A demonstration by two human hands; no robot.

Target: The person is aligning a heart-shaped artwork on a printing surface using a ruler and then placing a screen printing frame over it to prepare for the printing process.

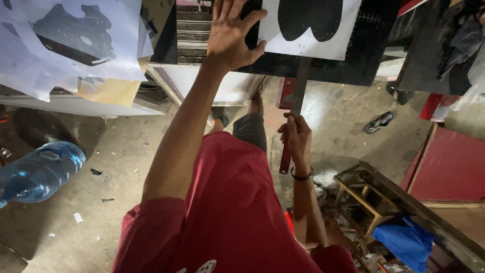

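Metal ruler, long and narrow, runs from under the white sheet with a black shape at twelve o'clock down toward the centre. The right hand has its grip closed around the ruler's lower part, a dark band on the wrist. The left hand lies flat, fingers spread, its grip open, pressing on the black surface just at nine o'clock of the sheet. A blue water bottle sits at nine o'clock.
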